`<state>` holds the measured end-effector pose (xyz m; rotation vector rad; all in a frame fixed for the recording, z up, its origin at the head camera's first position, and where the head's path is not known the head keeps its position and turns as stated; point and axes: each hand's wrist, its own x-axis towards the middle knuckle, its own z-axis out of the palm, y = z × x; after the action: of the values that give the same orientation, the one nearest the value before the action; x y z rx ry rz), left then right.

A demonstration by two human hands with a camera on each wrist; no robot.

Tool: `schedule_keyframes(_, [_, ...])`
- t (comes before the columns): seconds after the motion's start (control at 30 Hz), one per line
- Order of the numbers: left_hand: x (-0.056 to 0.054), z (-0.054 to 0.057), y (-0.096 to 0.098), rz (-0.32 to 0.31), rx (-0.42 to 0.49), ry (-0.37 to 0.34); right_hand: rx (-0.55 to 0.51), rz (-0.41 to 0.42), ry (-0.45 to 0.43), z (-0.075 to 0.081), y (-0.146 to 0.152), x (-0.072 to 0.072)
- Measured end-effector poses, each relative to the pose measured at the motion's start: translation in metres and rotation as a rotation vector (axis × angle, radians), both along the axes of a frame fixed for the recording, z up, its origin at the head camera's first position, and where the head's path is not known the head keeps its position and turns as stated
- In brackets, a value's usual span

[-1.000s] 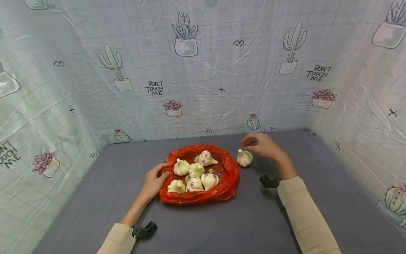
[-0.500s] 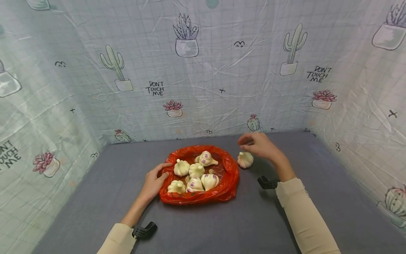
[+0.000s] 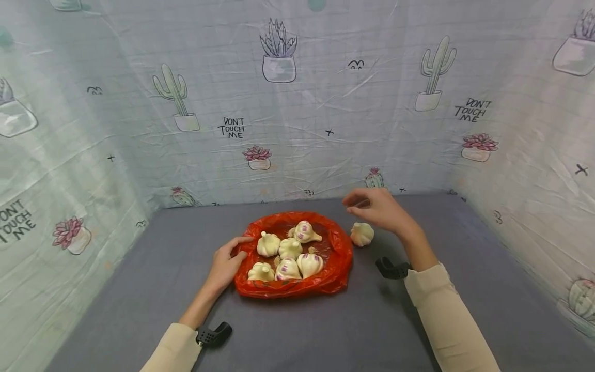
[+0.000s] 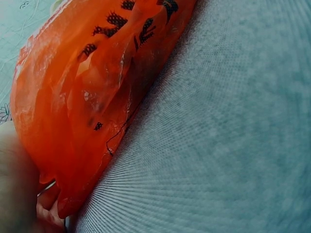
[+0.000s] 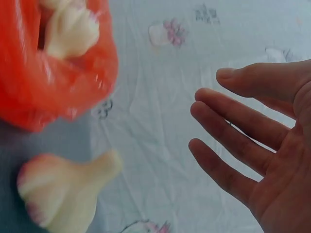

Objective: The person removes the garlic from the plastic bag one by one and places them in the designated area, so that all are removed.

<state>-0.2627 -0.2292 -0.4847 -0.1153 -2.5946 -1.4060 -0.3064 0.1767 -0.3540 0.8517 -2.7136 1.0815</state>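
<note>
A red plastic bag (image 3: 341, 253) with its rim rolled back sits on the table with several garlic bulbs (image 3: 310, 264) inside. At its left side, my left hand (image 3: 224, 266) pinches the rim between thumb and fingers; in the left wrist view the thumb (image 4: 17, 179) is blurred against the bag's wall (image 4: 68, 126). One more garlic bulb (image 3: 362, 234) lies on the table just right of the bag. My right hand (image 3: 383, 209) hovers above and behind this bulb, holding nothing. In the right wrist view its fingers are extended and apart from the loose bulb (image 5: 63, 191).
Grey cloth covers the table (image 3: 288, 336). Patterned fabric (image 3: 302, 103) with cactus prints hangs as a wall behind and at both sides. Black camera mounts sit on the left wrist (image 3: 214, 335) and the right wrist (image 3: 392, 268).
My right hand has moved slightly left and up, away from the loose garlic bulb, which stays beside the bag. My left hand keeps its place on the bag's rim.
</note>
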Motion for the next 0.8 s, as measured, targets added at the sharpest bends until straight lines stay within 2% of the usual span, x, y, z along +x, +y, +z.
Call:
schedule_keyframes(0.13, [-0.001,-0.001,0.000,0.002,0.004,0.001,0.006,0.026,0.029,0.006,-0.017,0.008])
schedule_keyframes(0.27, [0.000,-0.001,-0.002,0.007,0.007,0.002,0.043,0.100,0.045,0.012,-0.040,0.008])
schedule_keyframes(0.53, [0.000,0.002,-0.002,0.015,0.010,0.010,0.209,0.277,0.019,0.029,-0.090,-0.014])
schedule_keyframes(0.63, [-0.001,0.001,-0.001,0.005,0.007,0.005,0.289,0.302,-0.011,0.028,-0.102,-0.023])
schedule_keyframes(0.8, [-0.001,0.000,-0.001,0.001,0.020,0.002,0.435,0.308,-0.115,0.021,-0.115,-0.032])
